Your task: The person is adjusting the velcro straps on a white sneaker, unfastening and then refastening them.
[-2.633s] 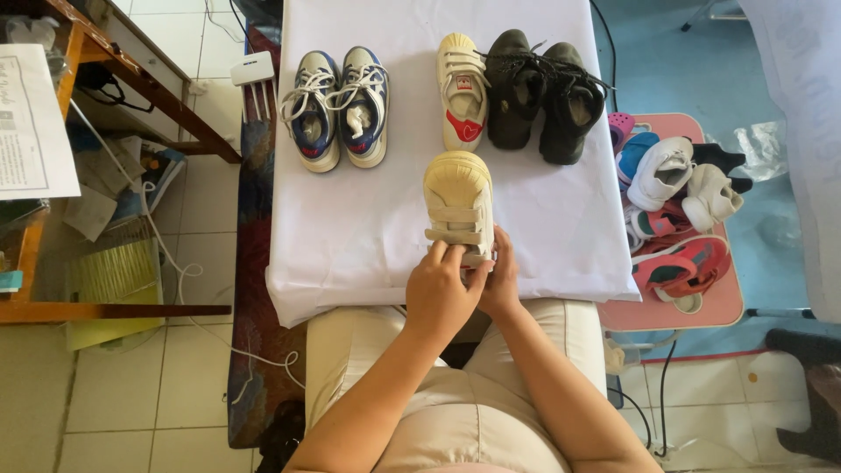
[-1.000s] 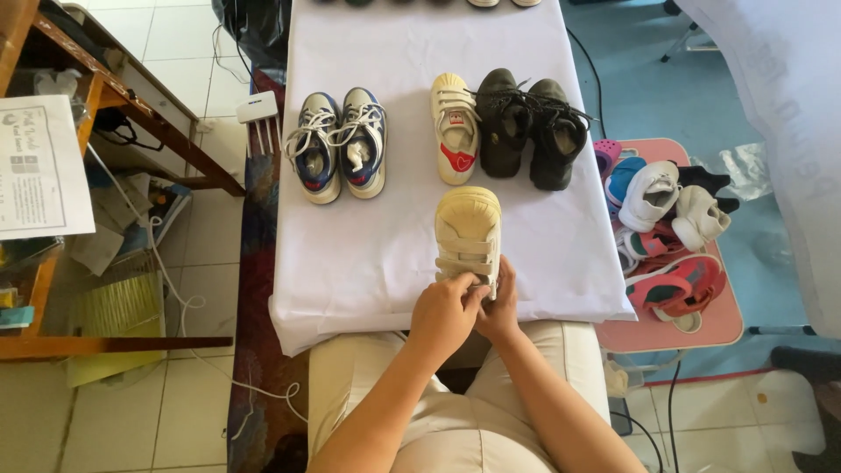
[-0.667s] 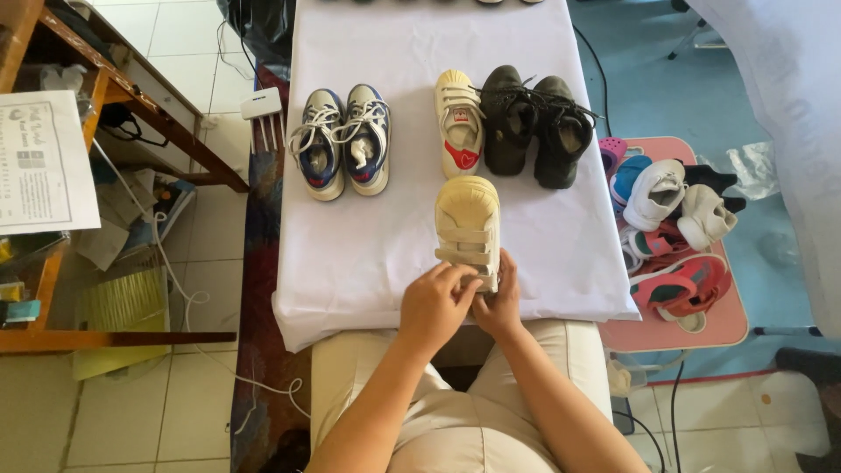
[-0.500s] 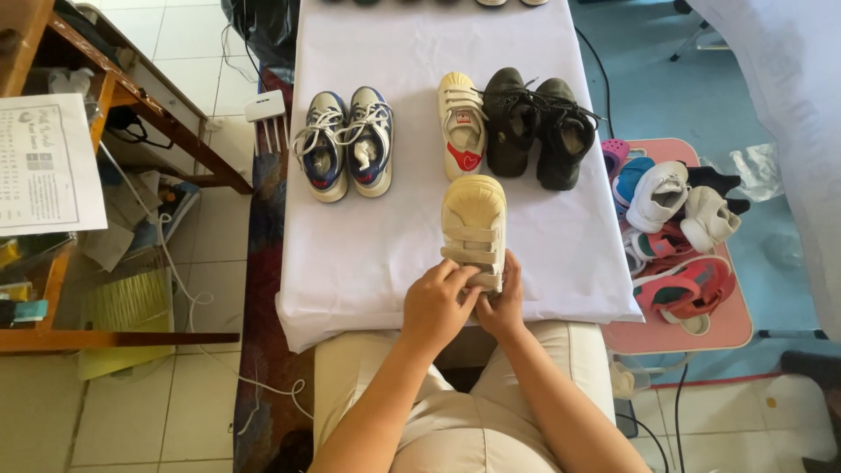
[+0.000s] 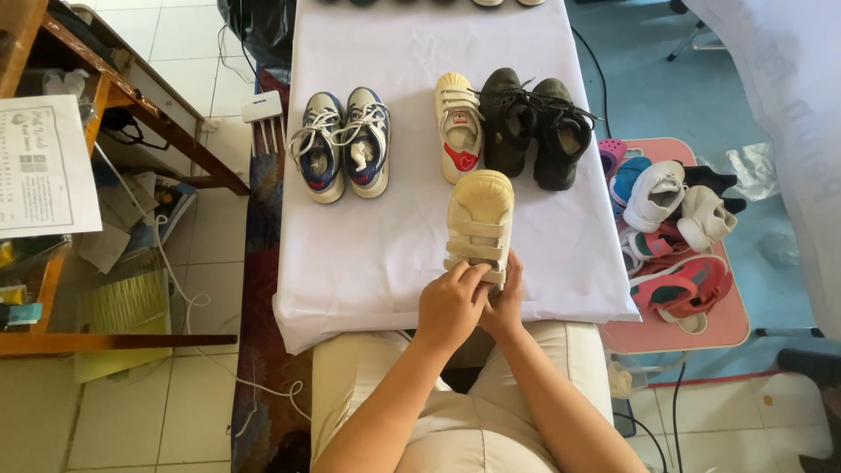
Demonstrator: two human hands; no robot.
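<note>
Both hands meet at the heel of a small cream strap shoe [image 5: 479,226] that lies toe-away on the white-draped bench [image 5: 368,254], close to the near edge. The left hand [image 5: 450,305] has its fingers [image 5: 462,277] curled over the heel and the rearmost strap, grasping it; the right hand [image 5: 505,298] presses in from the other side, mostly hidden behind the left, so I cannot tell how tightly its fingers close. The risk I see lies in how near the edge the shoe sits: with only the heel held, a slip of the grip could, I judge, tip it off the cloth and onto the person's lap. The cloth itself hangs loose over the front, so a tug backward might drag it and shift the other pairs. Just beyond the toe stands the matching cream shoe with red trim [image 5: 458,125], with the black lace-up pair [image 5: 533,125] touching beside it; a push forward would likely knock into them, and the black laces trail loosely enough to snag. The blue and white trainers [image 5: 342,143] stand well apart to the left and seem safe. On the right, a heap of shoes on the pink tray [image 5: 734,322] sits just beside the bench.
</note>
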